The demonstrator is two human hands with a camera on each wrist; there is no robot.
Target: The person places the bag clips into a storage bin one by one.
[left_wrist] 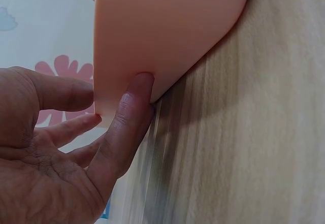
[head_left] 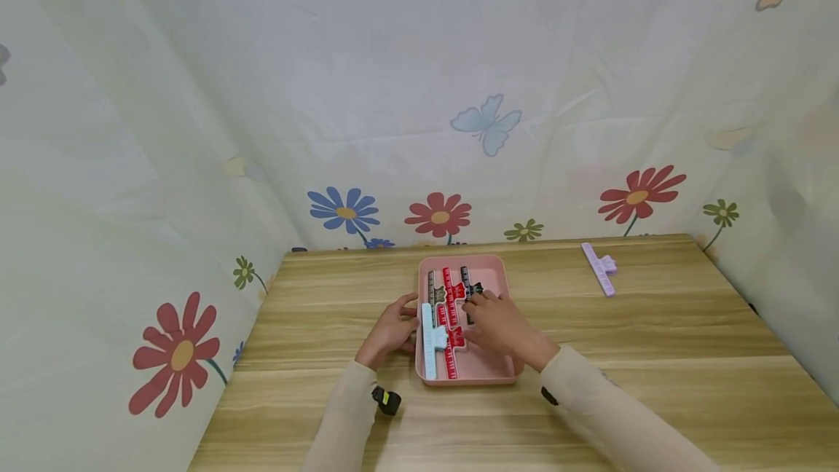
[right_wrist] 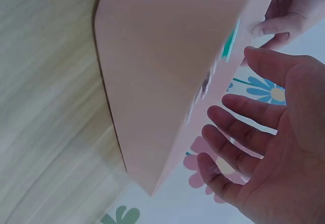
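Observation:
A pink tray (head_left: 488, 364) lies on the table with several ruler-like clips in it. They are a light blue clip (head_left: 429, 344), two red clips (head_left: 449, 284), a grey-brown clip (head_left: 431, 281) and a black clip (head_left: 465, 274). At the tray's left side, my left hand (head_left: 391, 326) rests its thumb (left_wrist: 137, 94) against the outer wall, other fingertips at the rim. My right hand (head_left: 499, 323) hangs over the tray's right part, fingers loosely spread, overlapping the black clip in the head view. In the right wrist view its palm (right_wrist: 289, 148) holds nothing.
A purple clip (head_left: 598, 269) lies on the wooden table (head_left: 655, 355) to the right of the tray. Behind the table stands a pale curtain (head_left: 380, 108) printed with flowers and butterflies. A small black device (head_left: 388, 401) sits at the left wrist.

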